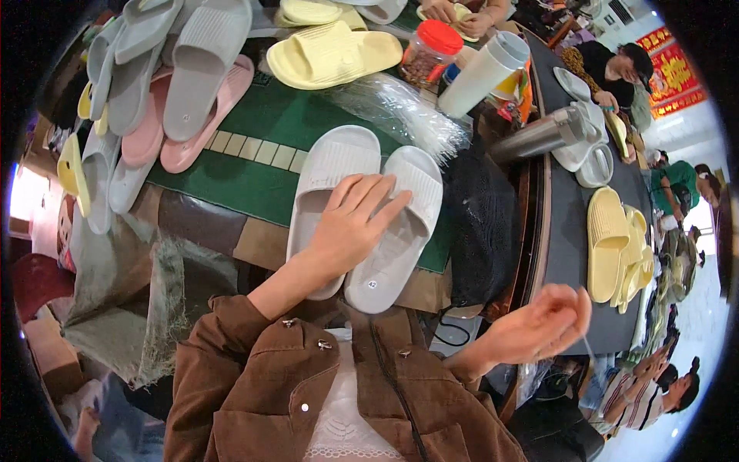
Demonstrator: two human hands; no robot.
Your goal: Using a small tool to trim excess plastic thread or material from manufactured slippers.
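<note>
A pair of pale grey slippers (396, 266) lies side by side at the near edge of the table, toes pointing away from me. My left hand (346, 223) reaches across both straps, its fingers bent over the inner sides where the two slippers meet, holding them together. Off to the right, above the table's side, my right hand (539, 323) is raised with curled fingers. From its fingertips hangs a thin clear strand (590, 348), blurred and hard to make out. Beyond the slippers lies a bundle of clear plastic strands (419, 115).
Grey and pink slippers (204, 65) are piled at the left; a yellow slipper (331, 55) lies at the back. A red-lidded jar (431, 52), a white bottle (485, 73) and a steel flask (539, 132) stand right. Yellow slippers (608, 239) rest on the dark neighbouring table. Co-workers sit beyond.
</note>
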